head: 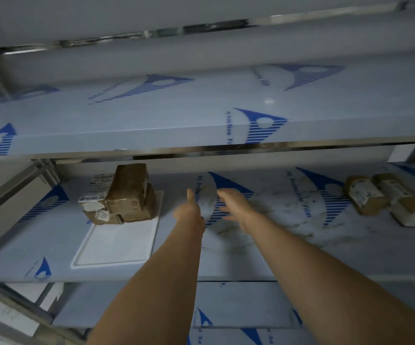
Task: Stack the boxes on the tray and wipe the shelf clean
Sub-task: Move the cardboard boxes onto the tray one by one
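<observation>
Hands: left hand [190,212] and right hand [234,207] both reach over the middle shelf [263,247], between the two groups of boxes; neither touches a box.
Fingers: right hand's fingers spread wide and holding nothing; left hand shows a raised thumb, its other fingers turned away — I cannot tell how they lie.
Stacked boxes: brown taped cartons [126,195] piled at the far end of the white tray [117,247], to the left of the left hand; white shipping labels face left, print too small to read.
Loose boxes: two brown cartons [385,197] lying side by side on the shelf, well apart to the right of the right hand, long axes running from far-left to near-right.
Key relation: right hand is the nearer one to the loose cartons — the tray lies on the opposite side, so a carton would have to cross in front of both arms.
Writing: "PE Protective Film" in blue on the shelf covering, beside striped blue logos.
Dirt: brownish smears on the shelf between hands and loose cartons; wiping judged not yet done.
</observation>
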